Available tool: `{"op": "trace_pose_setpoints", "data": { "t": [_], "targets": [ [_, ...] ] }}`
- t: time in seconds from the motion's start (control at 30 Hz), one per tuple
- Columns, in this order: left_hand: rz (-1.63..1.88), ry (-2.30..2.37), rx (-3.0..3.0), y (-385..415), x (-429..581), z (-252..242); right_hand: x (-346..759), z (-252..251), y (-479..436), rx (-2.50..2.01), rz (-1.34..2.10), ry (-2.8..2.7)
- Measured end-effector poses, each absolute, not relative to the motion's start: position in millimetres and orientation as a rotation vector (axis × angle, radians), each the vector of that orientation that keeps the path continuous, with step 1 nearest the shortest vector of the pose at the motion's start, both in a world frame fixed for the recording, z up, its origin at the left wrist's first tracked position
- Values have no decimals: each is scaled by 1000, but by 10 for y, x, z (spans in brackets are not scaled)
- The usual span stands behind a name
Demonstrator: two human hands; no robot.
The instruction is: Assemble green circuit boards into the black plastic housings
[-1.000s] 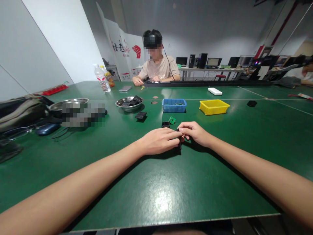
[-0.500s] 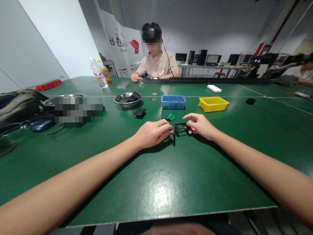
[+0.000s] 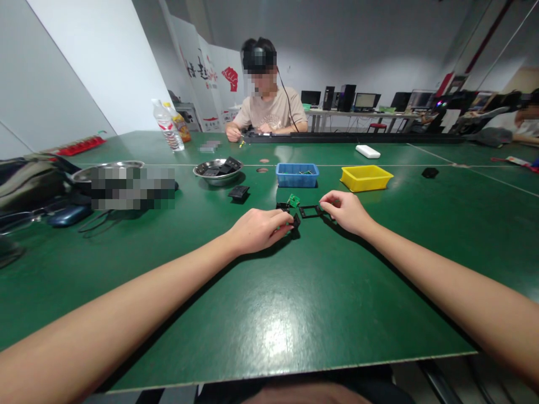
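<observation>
My left hand is closed on a small black plastic part, held just above the green table. Its fingers hide some of the part. To the right, my right hand pinches the right end of a black rectangular frame with an open middle. The frame lies low, close to the tabletop. Beyond my left fingertips are a small green circuit board and another black piece, partly behind the hand. A black plastic piece sits farther left on the table.
A metal bowl of black parts, a blue bin with small items and a yellow bin stand in a row beyond my hands. A white box lies behind them. Across the table sits a person working with their hands.
The black frame has come down flatter and moved away from the part in my left hand. My right fingers have closed on its end. The left-hand part is turned differently.
</observation>
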State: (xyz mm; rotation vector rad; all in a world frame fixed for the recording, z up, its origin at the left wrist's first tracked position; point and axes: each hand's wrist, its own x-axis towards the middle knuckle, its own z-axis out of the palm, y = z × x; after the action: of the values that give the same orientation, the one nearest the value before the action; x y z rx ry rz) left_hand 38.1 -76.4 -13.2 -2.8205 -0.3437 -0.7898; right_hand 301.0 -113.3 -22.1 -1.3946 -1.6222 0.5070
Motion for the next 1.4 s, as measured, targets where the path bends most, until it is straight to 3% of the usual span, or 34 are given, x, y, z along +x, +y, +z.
{"op": "trace_pose_setpoints", "data": {
  "t": [0.27,0.53,0.7,1.0,1.4],
  "targets": [
    [-787,-324,-2713,-761,397,-156,2677,-204,-1366,-1106,782,-1895],
    [-810,-305,-2725,-764,434,-164,2673,-200,-1332,-1153,650,-1792],
    [-964,-542,-2785,-677,414,-135,2883,-192,-1198,-1295,417,-1634],
    [-500,-644,-3115,-496,337,-160,3029,-281,-1033,-1498,238,-1695],
    [-581,-799,-3055,-576,361,-112,2985,-238,-1078,-1487,292,-1851]
  ]
}}
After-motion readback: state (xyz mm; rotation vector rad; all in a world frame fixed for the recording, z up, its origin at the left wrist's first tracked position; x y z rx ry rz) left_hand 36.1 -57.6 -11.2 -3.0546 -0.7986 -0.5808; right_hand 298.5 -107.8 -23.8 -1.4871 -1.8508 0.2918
